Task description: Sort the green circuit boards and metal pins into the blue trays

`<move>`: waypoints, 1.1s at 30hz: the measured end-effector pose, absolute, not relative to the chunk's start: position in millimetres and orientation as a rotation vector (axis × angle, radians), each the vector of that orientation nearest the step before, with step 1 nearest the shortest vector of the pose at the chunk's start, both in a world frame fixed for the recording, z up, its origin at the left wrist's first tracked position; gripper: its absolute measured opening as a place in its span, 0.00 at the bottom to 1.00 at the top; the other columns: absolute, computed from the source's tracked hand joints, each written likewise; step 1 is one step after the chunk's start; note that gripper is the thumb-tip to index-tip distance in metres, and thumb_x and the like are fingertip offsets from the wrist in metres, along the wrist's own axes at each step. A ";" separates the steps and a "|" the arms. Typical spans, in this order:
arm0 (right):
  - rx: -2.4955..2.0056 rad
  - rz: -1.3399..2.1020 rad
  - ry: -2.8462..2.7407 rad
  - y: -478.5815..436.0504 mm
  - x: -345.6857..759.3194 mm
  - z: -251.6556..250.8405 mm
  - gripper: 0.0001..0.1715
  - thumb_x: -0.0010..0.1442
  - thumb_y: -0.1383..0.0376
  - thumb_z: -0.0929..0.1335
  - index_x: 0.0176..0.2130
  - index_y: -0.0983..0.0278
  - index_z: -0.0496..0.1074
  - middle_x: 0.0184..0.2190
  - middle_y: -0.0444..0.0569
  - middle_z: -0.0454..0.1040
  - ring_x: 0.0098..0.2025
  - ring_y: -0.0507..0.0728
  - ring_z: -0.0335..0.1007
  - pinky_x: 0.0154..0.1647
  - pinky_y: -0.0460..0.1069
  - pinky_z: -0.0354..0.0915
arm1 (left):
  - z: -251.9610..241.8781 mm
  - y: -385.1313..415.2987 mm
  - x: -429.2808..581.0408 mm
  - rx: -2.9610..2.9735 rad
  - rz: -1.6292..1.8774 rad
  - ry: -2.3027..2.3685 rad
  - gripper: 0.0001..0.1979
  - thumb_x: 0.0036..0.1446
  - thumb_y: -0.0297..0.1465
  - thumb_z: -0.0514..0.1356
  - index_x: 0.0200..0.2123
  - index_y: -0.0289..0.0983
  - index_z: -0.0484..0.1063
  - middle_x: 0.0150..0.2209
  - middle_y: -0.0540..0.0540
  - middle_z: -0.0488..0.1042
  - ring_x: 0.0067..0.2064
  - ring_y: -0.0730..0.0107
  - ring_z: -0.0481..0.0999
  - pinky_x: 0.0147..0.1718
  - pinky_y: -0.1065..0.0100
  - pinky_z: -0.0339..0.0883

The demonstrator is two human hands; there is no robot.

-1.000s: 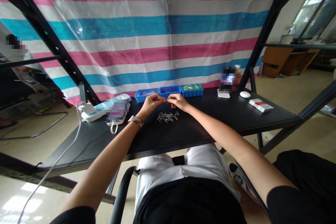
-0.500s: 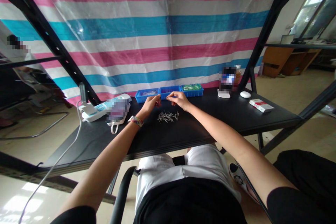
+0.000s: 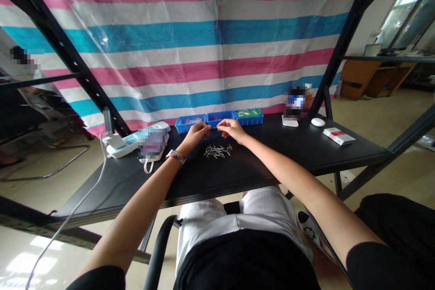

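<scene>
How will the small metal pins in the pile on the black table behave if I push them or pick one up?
The pins look thin and metallic, so they are probably stiff and light. They lie loose and crossed, so a push would likely scatter them. The table looks smooth, so they may slide or roll.

Tarp (image 3: 190, 54) pink-blue-white striped; bins (image 3: 220, 118) blue; table (image 3: 272, 158) black

Bare tabletop (image 3: 272, 154) right of pin pile (image 3: 217, 150)
</scene>
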State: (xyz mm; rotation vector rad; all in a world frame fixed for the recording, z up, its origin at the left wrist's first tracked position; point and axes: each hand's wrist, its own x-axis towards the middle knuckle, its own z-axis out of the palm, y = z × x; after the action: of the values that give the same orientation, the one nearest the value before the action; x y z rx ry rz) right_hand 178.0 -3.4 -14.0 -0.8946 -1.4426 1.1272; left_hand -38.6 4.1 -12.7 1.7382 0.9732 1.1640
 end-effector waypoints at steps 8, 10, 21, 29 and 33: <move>-0.891 1.368 -1.247 -6.1 177.3 -8.9 0.09 0.55 0.68 0.79 0.33 0.63 0.76 0.29 0.45 0.80 0.24 0.50 0.75 0.26 0.44 0.74 | -10.7 -1.2 -37.7 1.766 1.197 0.924 0.20 0.55 0.47 0.73 0.34 0.38 0.73 0.33 0.46 0.79 0.36 0.68 0.78 0.37 0.67 0.72; -0.876 1.370 -1.229 -5.1 177.5 -9.5 0.11 0.53 0.68 0.80 0.33 0.63 0.76 0.28 0.43 0.79 0.25 0.50 0.76 0.28 0.44 0.75 | -10.4 -1.5 -37.1 1.769 1.189 0.937 0.20 0.54 0.48 0.73 0.35 0.38 0.74 0.33 0.45 0.79 0.36 0.67 0.79 0.36 0.67 0.72; -0.796 1.266 -1.288 0.3 180.5 -17.4 0.14 0.46 0.63 0.81 0.32 0.63 0.78 0.31 0.43 0.80 0.30 0.50 0.75 0.33 0.46 0.74 | -9.7 0.1 -37.7 1.765 1.036 1.008 0.25 0.58 0.55 0.66 0.28 0.37 0.73 0.26 0.45 0.74 0.30 0.66 0.76 0.29 0.67 0.69; -0.859 1.313 -1.264 -1.4 180.3 -16.2 0.11 0.50 0.67 0.80 0.33 0.63 0.78 0.29 0.42 0.78 0.27 0.49 0.73 0.28 0.44 0.72 | -11.6 0.6 -37.4 1.723 1.108 0.961 0.22 0.54 0.51 0.72 0.31 0.37 0.74 0.29 0.47 0.76 0.32 0.68 0.77 0.32 0.67 0.70; -0.870 1.337 -1.243 -1.2 180.8 -16.1 0.09 0.52 0.67 0.78 0.34 0.63 0.78 0.29 0.41 0.76 0.25 0.49 0.73 0.25 0.44 0.72 | -9.6 -2.1 -36.3 1.708 1.122 0.952 0.20 0.52 0.47 0.73 0.32 0.37 0.73 0.29 0.47 0.76 0.32 0.69 0.76 0.32 0.68 0.71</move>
State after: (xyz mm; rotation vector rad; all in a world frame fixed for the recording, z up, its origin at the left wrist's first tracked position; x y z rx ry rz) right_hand 180.8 -1.2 -16.1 -0.8705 -1.2427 1.3367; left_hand -36.3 -2.1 -9.6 1.7084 0.9524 1.1219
